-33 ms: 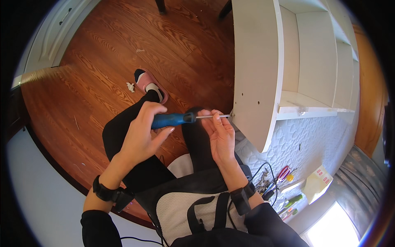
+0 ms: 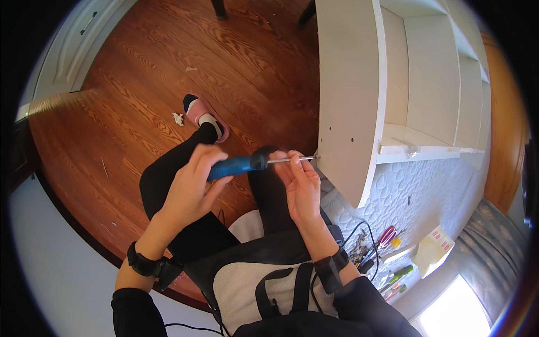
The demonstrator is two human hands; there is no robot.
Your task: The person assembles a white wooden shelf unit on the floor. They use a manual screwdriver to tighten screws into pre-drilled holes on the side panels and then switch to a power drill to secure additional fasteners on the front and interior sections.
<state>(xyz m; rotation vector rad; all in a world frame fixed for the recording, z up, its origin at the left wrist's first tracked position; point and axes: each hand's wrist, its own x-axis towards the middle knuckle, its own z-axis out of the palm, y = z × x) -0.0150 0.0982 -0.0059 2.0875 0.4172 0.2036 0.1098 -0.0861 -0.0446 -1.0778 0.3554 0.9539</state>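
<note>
A blue-handled screwdriver [image 2: 238,167] lies almost level, its thin metal shaft pointing right. My left hand [image 2: 191,185] is closed round the rear of the handle, which is blurred by motion. Farther along, my right hand [image 2: 302,188] pinches the shaft between thumb and fingers. The tip meets a small metal fitting at the left edge of a white cabinet's side panel [image 2: 348,95]; the exact contact is too small to make out. Two dark holes show in that panel near the tip.
Open white shelves [image 2: 432,78] extend to the right. On a pale quilted cover [image 2: 393,191] lie red-handled scissors [image 2: 387,236], a pile of small metal parts [image 2: 357,247] and a black cable. A white box [image 2: 433,251] stands beyond. My pink slipper [image 2: 196,112] rests on the wooden floor [image 2: 135,106].
My left hand and the screwdriver handle have shifted very slightly, with the fingers turned a little round the handle. My right hand and the cabinet look unchanged.
</note>
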